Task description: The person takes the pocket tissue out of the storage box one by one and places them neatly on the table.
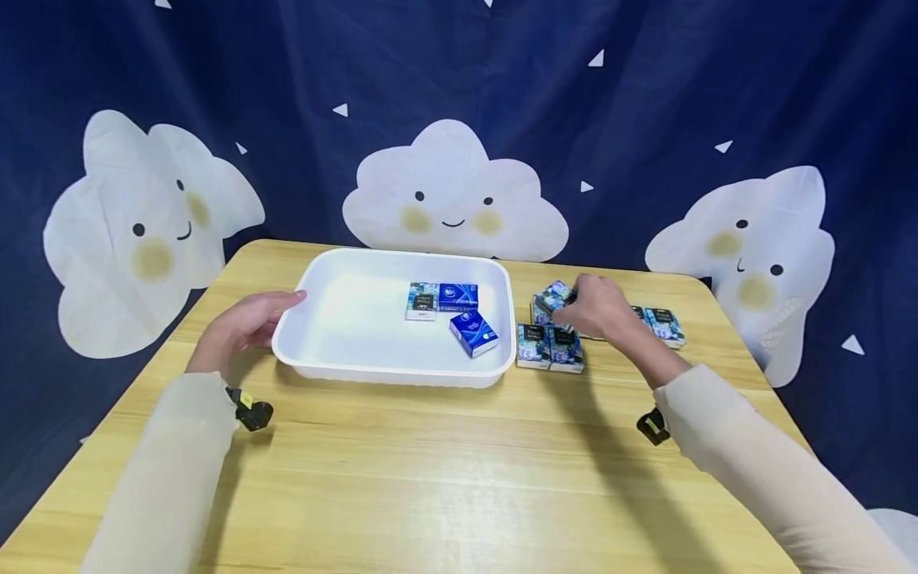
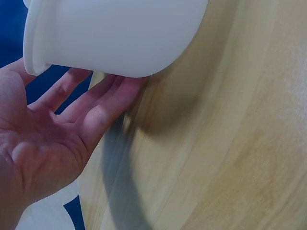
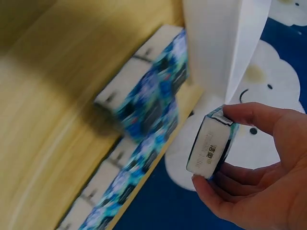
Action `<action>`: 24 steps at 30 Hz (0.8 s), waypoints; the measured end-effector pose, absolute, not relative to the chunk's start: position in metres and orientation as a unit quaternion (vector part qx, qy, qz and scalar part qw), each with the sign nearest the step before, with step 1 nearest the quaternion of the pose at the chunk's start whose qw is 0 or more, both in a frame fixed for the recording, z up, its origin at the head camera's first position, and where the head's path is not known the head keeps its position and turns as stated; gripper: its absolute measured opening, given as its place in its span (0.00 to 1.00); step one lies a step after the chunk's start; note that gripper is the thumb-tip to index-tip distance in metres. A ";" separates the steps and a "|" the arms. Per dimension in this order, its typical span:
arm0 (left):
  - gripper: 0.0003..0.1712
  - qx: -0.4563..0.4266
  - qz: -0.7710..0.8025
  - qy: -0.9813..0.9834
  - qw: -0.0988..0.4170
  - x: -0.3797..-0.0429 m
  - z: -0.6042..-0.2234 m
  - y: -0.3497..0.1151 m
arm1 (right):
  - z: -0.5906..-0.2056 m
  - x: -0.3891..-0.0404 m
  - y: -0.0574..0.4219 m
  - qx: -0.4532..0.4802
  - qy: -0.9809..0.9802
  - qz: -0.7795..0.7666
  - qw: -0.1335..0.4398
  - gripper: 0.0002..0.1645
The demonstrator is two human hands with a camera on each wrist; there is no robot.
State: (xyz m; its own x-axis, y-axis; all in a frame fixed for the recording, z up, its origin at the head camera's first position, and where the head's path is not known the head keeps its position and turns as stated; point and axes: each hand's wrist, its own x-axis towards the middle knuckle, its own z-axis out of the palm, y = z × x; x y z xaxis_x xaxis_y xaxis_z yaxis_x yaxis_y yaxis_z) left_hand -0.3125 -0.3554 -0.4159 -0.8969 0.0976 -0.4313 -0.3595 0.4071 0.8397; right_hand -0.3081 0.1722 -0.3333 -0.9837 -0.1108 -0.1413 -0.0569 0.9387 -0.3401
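My left hand (image 1: 251,319) holds the left end of a white plastic tray (image 1: 390,375), thumb at the rim and fingers reaching beneath it in the left wrist view. Inside the tray lie a floral tissue pack (image 1: 421,303) and two dark blue tissue packs (image 1: 473,333). To the right of the tray, my right hand (image 1: 597,307) pinches another floral tissue pack (image 3: 211,146) between thumb and fingertips, raised above the others. Below it, several floral tissue packs (image 1: 566,351) sit in rows on the table.
The wooden table (image 1: 430,470) extends in front of the tray towards me. Further right stands another floral pack (image 1: 664,327). Behind the table hangs a dark blue curtain (image 1: 459,64) with white cloud faces. Both forearms reach in from the near side.
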 end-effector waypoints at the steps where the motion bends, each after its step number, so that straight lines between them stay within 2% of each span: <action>1: 0.51 -0.081 0.537 0.812 0.213 -0.313 -0.416 -0.355 | -0.334 -0.307 0.178 -0.044 0.982 -0.164 0.080 0.19; 9: 0.48 -0.084 0.543 0.806 0.222 -0.314 -0.416 -0.356 | -0.344 -0.300 0.213 -0.051 0.981 -0.141 0.125 0.16; 24: 0.51 -0.084 0.543 0.808 0.214 -0.314 -0.416 -0.357 | -0.365 -0.287 0.249 -0.066 0.967 -0.143 0.200 0.22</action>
